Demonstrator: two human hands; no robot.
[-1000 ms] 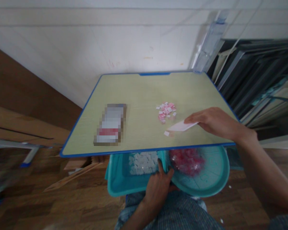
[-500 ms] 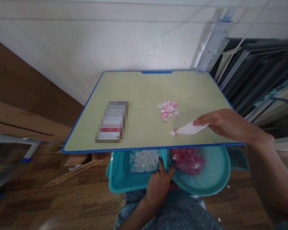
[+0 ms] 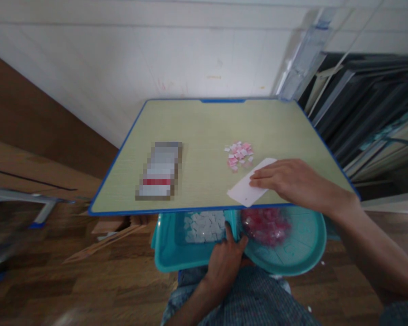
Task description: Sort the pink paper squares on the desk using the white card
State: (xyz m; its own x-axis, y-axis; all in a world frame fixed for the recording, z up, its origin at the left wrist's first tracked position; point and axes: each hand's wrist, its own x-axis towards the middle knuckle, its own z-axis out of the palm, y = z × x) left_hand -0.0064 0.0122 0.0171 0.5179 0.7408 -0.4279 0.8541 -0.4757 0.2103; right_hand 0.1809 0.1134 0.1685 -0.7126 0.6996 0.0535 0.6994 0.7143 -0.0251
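My right hand (image 3: 285,179) pinches a white card (image 3: 246,188) low over the front right of the table, its lower end near the blue front edge. Just beyond the card lies a small pile of pink and white square pieces (image 3: 238,153). Below the table, my left hand (image 3: 226,258) grips the adjoining rims of a teal rectangular tray (image 3: 177,262) and a teal round tray (image 3: 302,265), index finger stretched along them. White square pieces (image 3: 204,226) lie in the rectangular tray. Shiny pink-red pieces (image 3: 267,226), seemingly under clear plastic, lie in the round one.
The pale green table (image 3: 197,127) has a blue edge and stands against a white wall (image 3: 122,59). A pixelated flat object (image 3: 159,170) lies at its left. Dark panels (image 3: 367,95) lean at right; cardboard (image 3: 37,176) stands at left. A clear plastic tube (image 3: 301,59) leans behind the table.
My right hand has moved left with the card, which now covers the spot where a loose white piece lay near the front edge. My left hand has stayed put.
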